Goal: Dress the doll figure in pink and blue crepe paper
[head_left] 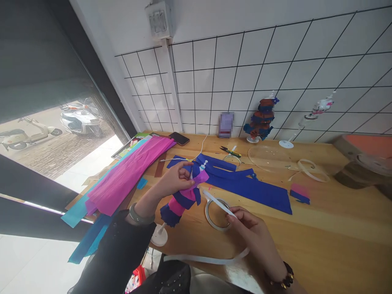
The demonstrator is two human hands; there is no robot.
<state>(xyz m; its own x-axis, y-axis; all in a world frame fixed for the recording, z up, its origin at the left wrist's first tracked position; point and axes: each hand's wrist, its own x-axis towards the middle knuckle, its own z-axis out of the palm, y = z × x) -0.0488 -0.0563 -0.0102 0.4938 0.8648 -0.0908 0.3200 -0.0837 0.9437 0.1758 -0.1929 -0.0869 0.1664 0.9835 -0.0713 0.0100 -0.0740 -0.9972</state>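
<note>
A small mannequin on a white round stand is wrapped in bands of dark blue and pink crepe paper and leans to the right. My left hand is closed around its upper part, fingers on the paper. In my right hand, thumb and fingers pinch a strip of white tape, its free end pointing at the mannequin. Under that strip a roll of tape lies flat on the table. Another length of white strip hangs along the table's front edge, below my right hand.
Dark blue paper spreads behind the mannequin. Pink crepe sheets lie at left, near a phone. A yellow-black cutter sits farther back. By the wall stand a brown-blue dressed mannequin and a white one.
</note>
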